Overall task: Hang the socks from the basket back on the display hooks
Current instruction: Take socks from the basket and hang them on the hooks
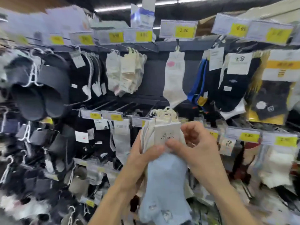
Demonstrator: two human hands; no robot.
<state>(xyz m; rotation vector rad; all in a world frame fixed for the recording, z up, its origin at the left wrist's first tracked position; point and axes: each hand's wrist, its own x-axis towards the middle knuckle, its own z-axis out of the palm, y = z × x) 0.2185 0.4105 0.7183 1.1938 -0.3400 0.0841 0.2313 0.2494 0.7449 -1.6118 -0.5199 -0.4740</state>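
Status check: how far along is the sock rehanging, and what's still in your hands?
Done: one white sock hangs on an upper hook; whether it came from the basket is unclear. In hand: left hand and right hand both grip a bundle of socks, its cream hangers on no hook yet. Left: hang this bundle; the basket is out of view, so the remainder is unknown.

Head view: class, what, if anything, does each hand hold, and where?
The left hand and right hand grip one bundle of pale blue and white fabric socks just below its white card label.
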